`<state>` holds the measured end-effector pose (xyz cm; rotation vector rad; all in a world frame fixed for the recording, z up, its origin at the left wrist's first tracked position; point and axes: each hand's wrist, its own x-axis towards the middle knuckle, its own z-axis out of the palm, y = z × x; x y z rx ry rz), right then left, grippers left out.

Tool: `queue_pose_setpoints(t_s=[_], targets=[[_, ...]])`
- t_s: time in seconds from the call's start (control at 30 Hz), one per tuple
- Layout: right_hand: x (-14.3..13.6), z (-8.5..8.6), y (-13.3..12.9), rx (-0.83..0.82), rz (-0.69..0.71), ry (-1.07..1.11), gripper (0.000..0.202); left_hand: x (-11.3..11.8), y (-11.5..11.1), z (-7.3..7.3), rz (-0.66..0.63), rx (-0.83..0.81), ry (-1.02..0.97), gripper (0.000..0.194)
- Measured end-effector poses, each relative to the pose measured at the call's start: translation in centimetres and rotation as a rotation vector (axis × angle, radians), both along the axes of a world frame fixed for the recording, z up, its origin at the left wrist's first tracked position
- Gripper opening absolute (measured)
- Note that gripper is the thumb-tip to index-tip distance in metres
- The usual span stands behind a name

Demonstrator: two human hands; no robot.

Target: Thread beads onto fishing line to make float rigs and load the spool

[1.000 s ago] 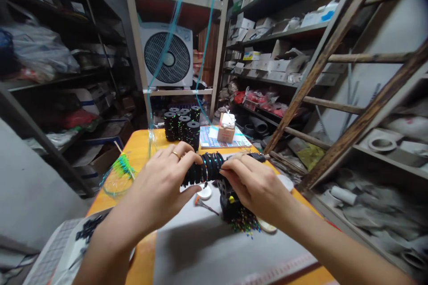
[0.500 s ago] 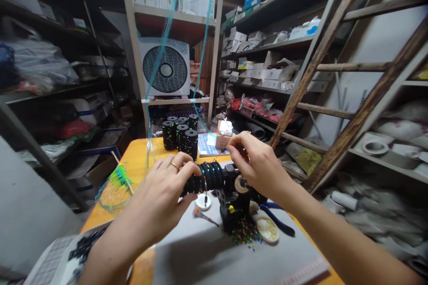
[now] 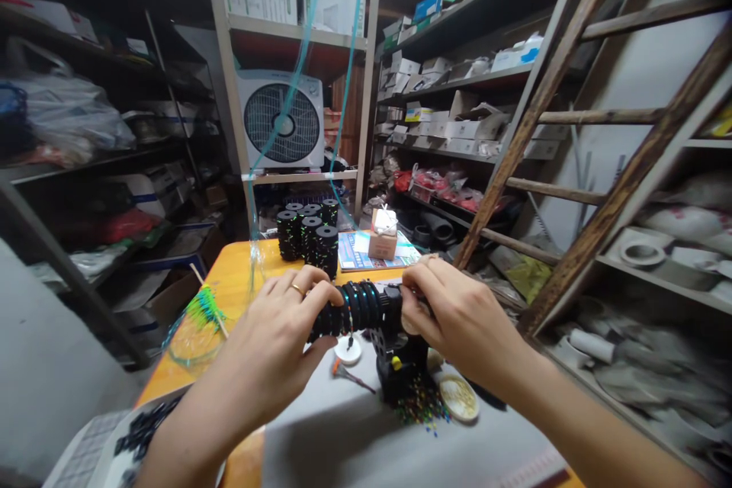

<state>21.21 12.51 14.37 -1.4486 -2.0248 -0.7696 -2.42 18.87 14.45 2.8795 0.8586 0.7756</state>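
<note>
My left hand, with a ring on one finger, wraps round the left part of a ribbed black spool with shiny blue bands. The spool lies level on a black winding stand. A short beaded strand hangs from it over a small white round dish. At the stand's right end, my right hand is closed, fingertips bent inward; what they grip is hidden. Small multicoloured pieces lie at the stand's foot, beside a shallow dish of yellowish bits. A thin orange-tipped tool lies nearby.
Several black spools stand at the back of the yellow table, left of a small cardboard box. Green-tipped pieces lie left; a tray of black parts is near left. A wooden ladder leans at right.
My right hand has come down and slightly right, from a raised pinch to the stand's right end, now covering the round tan disc and most of the blue-handled pliers. My left hand stays on the spool.
</note>
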Motion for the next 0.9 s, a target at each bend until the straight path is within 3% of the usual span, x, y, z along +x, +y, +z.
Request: queue_pose_setpoints(t_s=[0.2, 0.63, 0.9], targets=[[0.4, 0.5, 0.6, -0.044, -0.006, -0.012, 0.014, 0.0, 0.1, 0.0, 0.017, -0.035, 0.007, 0.023], [-2.8, 1.3, -1.4, -0.207, 0.146, -0.061, 0.016, 0.0, -0.1, 0.1, 0.018, -0.062, -0.007, 0.026], [-2.5, -0.7, -1.6, -0.22, 0.157, -0.141, 0.018, 0.0, -0.2, 0.1, 0.001, -0.024, -0.001, 0.032]])
